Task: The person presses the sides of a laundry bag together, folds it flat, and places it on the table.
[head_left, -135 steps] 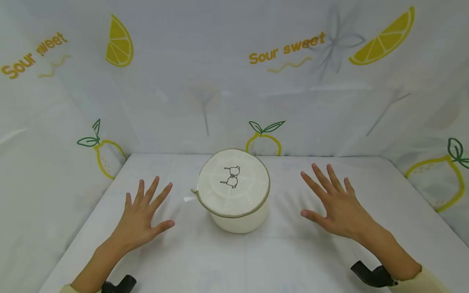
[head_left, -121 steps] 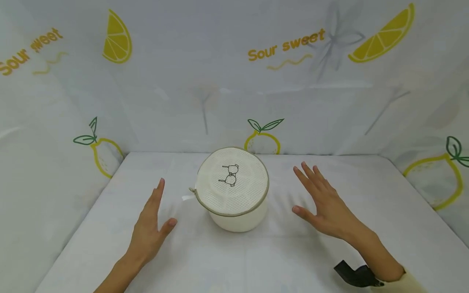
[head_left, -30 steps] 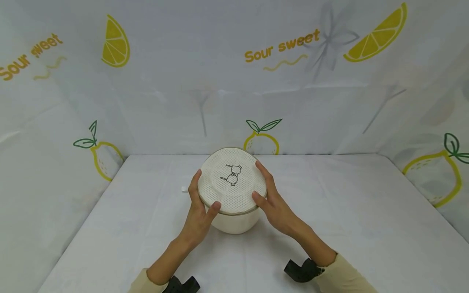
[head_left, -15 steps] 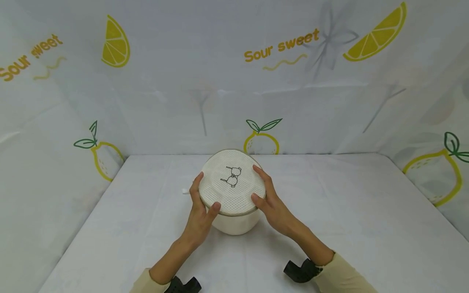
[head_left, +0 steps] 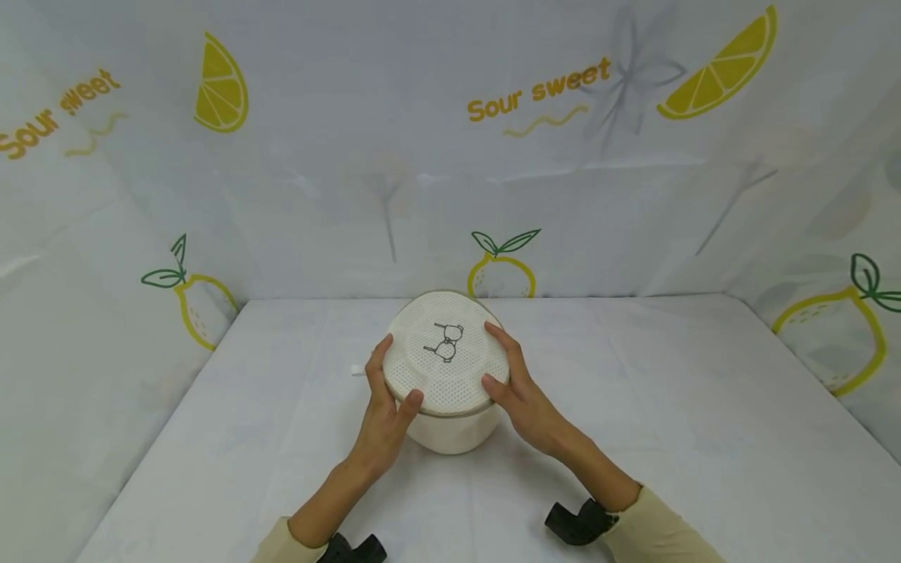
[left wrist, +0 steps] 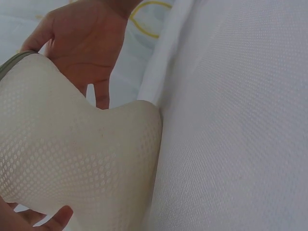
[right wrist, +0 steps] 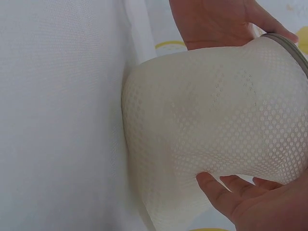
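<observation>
A round cream mesh laundry bag [head_left: 446,375] stands on the white table in the head view. Its flat lid bears a line drawing, and a zip runs around the rim. My left hand [head_left: 380,422] grips its left side, the thumb on the lid's front edge. On the opposite side my right hand [head_left: 531,407] holds it, thumb and a finger showing on the lid. Both wrist views show the bag's mesh wall [left wrist: 96,149] dented, with fingertips [right wrist: 204,179] against it. The zip's pull is hidden in the head view.
A white cloth covers the table [head_left: 669,391]. Behind it hangs a white sheet [head_left: 317,195] printed with lemons and lettering. A small white tag [head_left: 358,371] sticks out left of the bag. Black wrist mounts [head_left: 577,522] sit below both hands.
My hands were spread apart on either side of the bag at first. They have since moved inward and taken hold of it. Over the last second the lid has shifted very slightly toward me.
</observation>
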The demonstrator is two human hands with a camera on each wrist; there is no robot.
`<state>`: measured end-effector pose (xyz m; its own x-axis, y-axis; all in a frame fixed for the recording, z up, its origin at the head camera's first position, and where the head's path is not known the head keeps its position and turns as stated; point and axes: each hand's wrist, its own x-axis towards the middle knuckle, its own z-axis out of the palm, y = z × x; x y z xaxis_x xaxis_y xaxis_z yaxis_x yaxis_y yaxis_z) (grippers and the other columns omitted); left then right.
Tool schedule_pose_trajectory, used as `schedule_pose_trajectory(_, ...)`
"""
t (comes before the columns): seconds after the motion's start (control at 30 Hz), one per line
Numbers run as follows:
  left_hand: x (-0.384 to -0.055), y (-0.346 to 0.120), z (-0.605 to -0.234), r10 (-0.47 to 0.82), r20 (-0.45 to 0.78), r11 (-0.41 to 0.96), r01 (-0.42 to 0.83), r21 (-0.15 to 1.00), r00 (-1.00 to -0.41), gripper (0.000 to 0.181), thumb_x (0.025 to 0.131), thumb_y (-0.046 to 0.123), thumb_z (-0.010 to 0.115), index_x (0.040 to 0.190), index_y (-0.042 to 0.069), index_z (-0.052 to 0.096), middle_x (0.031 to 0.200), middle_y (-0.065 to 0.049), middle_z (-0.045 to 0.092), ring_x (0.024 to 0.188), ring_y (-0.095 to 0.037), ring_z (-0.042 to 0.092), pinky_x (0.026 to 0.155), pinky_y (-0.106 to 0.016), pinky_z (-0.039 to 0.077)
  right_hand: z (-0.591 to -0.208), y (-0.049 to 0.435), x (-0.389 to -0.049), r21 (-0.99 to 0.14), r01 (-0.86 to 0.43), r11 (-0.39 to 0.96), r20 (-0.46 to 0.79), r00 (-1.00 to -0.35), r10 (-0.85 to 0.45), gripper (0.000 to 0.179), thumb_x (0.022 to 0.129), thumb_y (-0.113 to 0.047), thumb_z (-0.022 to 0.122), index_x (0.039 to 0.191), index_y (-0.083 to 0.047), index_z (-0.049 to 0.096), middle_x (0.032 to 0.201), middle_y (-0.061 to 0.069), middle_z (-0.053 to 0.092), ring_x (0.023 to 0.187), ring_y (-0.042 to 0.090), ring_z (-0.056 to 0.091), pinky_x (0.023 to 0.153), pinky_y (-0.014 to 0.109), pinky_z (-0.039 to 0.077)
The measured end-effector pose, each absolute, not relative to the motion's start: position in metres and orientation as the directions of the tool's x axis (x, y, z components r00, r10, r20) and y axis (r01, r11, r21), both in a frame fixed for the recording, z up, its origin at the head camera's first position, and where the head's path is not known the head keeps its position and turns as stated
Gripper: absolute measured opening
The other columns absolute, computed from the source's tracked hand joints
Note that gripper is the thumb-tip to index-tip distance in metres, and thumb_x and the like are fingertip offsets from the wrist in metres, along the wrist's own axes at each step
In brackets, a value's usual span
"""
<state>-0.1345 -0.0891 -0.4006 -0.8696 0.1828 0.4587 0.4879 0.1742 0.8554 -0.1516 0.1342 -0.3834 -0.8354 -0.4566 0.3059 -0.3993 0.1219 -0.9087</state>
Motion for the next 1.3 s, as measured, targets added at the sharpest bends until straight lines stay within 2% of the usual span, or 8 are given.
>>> schedule_pose_trajectory(0.13, -0.134, -0.09, -0.401, 0.18, 0.451, 0.179, 0.48, 0.859, -0.874, 0.079, 0.093, 0.061, 0.045, 0.15, 0.03, 0.001, 0.157, -0.007, 0.006, 0.142, -0.03, 0.013, 0.11, -0.054, 0.013, -0.384, 0.134, -0.151, -0.912, -0.391, 0.122, 0.299, -0.839, -0.455, 0.062, 0.102, -0.021, 0.04, 0.152, -0.031, 0.005, 0.157, 0.0, -0.003, 0.143, 0.018, -0.001, 0.113, 0.037, 0.009)
schedule_pose_trajectory(0.27, -0.134, -0.091, -0.403, 0.184, 0.446, 0.186, 0.477, 0.859, -0.876, 0.078, 0.093, 0.06, 0.046, 0.151, 0.03, 0.002, 0.157, -0.008, 0.007, 0.142, -0.03, 0.015, 0.11, -0.054, 0.014, -0.384, 0.134, -0.151, -0.911, -0.389, 0.135, 0.293, -0.843, -0.451, 0.061, 0.102, -0.022, 0.04, 0.152, -0.031, 0.006, 0.157, 0.0, -0.002, 0.143, 0.019, 0.001, 0.112, 0.049, 0.009)
schedule_pose_trajectory(0.4, -0.135, -0.092, -0.404, 0.184, 0.449, 0.21, 0.481, 0.851, -0.874, 0.078, 0.093, 0.06, 0.047, 0.151, 0.029, 0.003, 0.157, -0.008, 0.008, 0.142, -0.03, 0.016, 0.109, -0.055, 0.016, -0.385, 0.134, -0.151, -0.908, -0.39, 0.151, 0.288, -0.845, -0.451, 0.06, 0.102, -0.023, 0.04, 0.152, -0.031, 0.006, 0.157, 0.001, -0.002, 0.143, 0.021, 0.003, 0.111, 0.053, 0.009)
schedule_pose_trajectory(0.7, -0.136, -0.095, -0.406, 0.18, 0.455, 0.243, 0.487, 0.839, -0.872, 0.077, 0.093, 0.059, 0.047, 0.151, 0.03, 0.005, 0.156, -0.01, 0.017, 0.137, -0.03, 0.029, 0.106, -0.057, 0.024, -0.389, 0.135, -0.153, -0.896, -0.407, 0.177, 0.295, -0.843, -0.449, 0.061, 0.102, -0.023, 0.041, 0.151, -0.032, 0.008, 0.157, 0.001, 0.001, 0.143, 0.021, 0.004, 0.11, 0.054, 0.009)
schedule_pose_trajectory(0.87, -0.136, -0.094, -0.407, 0.183, 0.447, 0.216, 0.479, 0.851, -0.876, 0.076, 0.095, 0.054, 0.049, 0.151, 0.029, 0.005, 0.156, -0.009, 0.015, 0.138, -0.029, 0.027, 0.107, -0.056, 0.023, -0.391, 0.136, -0.153, -0.883, -0.42, 0.209, 0.298, -0.846, -0.442, 0.061, 0.101, -0.024, 0.042, 0.151, -0.032, 0.008, 0.157, 0.001, 0.003, 0.143, 0.021, 0.005, 0.11, 0.055, 0.009)
schedule_pose_trajectory(1.0, -0.135, -0.092, -0.408, 0.18, 0.432, 0.165, 0.46, 0.872, -0.884, 0.073, 0.097, 0.046, 0.051, 0.151, 0.028, 0.004, 0.156, -0.007, 0.013, 0.14, -0.027, 0.022, 0.111, -0.048, 0.019, -0.393, 0.135, -0.152, -0.881, -0.424, 0.211, 0.304, -0.848, -0.434, 0.061, 0.101, -0.024, 0.043, 0.151, -0.032, 0.009, 0.157, 0.002, 0.005, 0.143, 0.02, 0.006, 0.11, 0.054, 0.01)
schedule_pose_trajectory(1.2, -0.134, -0.09, -0.41, 0.175, 0.422, 0.129, 0.445, 0.886, -0.89, 0.072, 0.099, 0.038, 0.052, 0.15, 0.028, 0.004, 0.155, -0.007, 0.012, 0.139, -0.027, 0.024, 0.108, -0.021, 0.021, -0.397, 0.13, -0.152, -0.896, -0.412, 0.169, 0.318, -0.858, -0.404, 0.063, 0.1, -0.022, 0.045, 0.151, -0.031, 0.01, 0.157, 0.003, 0.005, 0.143, 0.02, 0.005, 0.111, 0.052, 0.008)
schedule_pose_trajectory(1.3, -0.134, -0.089, -0.412, 0.177, 0.426, 0.118, 0.448, 0.886, -0.887, 0.071, 0.099, 0.036, 0.053, 0.15, 0.028, 0.004, 0.154, -0.007, 0.014, 0.138, -0.027, 0.025, 0.107, -0.017, 0.021, -0.399, 0.127, -0.151, -0.902, -0.403, 0.155, 0.323, -0.868, -0.377, 0.063, 0.099, -0.022, 0.047, 0.151, -0.032, 0.012, 0.157, 0.003, 0.006, 0.143, 0.02, 0.004, 0.111, 0.052, 0.007)
